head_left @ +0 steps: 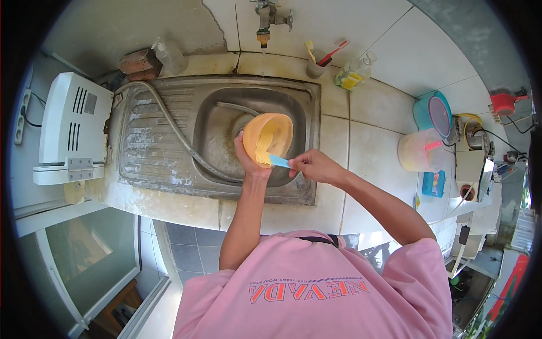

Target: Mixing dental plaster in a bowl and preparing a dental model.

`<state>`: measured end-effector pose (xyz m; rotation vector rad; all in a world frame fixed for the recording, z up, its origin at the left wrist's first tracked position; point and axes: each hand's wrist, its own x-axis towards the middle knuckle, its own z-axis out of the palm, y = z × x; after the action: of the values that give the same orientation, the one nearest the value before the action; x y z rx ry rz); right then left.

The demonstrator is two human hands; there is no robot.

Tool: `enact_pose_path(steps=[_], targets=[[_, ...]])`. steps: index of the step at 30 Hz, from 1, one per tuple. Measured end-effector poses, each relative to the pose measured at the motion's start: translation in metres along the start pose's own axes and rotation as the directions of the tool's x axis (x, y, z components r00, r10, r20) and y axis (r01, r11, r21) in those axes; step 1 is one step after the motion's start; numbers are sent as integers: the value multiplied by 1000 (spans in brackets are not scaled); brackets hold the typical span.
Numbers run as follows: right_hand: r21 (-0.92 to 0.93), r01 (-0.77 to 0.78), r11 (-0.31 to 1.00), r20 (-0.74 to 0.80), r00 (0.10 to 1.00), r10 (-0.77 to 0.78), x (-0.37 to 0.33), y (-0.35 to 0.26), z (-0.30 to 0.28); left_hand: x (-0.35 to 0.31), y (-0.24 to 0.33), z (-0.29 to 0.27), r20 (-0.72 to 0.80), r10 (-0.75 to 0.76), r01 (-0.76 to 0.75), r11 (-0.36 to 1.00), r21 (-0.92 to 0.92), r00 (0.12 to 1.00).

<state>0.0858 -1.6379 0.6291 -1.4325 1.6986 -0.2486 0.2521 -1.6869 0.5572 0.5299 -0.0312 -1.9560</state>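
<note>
White-tiled desk (370, 147), largest item on my feed. Grey steel sink (217, 138), set into desk. Round translucent orange bowl (250, 135), tilted, held over sink. Left hand (246, 157): fingers clamped on bowl's left side. Thick yellow paste (263, 144), coating bowl's inner wall. Flat light-blue spatula (279, 161), pinched in fingers of right hand (310, 165), tip at paste. I judge scraping midway: spatula in place, sizeable coating left.

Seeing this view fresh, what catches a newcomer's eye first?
The orange bowl, tilted in the left hand above the metal sink, with a yellow creamy-looking smear inside. Next, the blue scraper in the right hand, at the bowl's rim. Then the greyish hose across the ribbed drainboard.
</note>
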Motion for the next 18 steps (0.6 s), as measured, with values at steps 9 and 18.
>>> enact_pose_path(steps=[9,18], targets=[[-67,26,997,-202,979,-39,-11,27,14,5,-20,-12,-32,0,1,999,49,999],[234,-242,942,231,955,188,-35,11,21,3,-24,-20,5,-87,87,996,35,996]])
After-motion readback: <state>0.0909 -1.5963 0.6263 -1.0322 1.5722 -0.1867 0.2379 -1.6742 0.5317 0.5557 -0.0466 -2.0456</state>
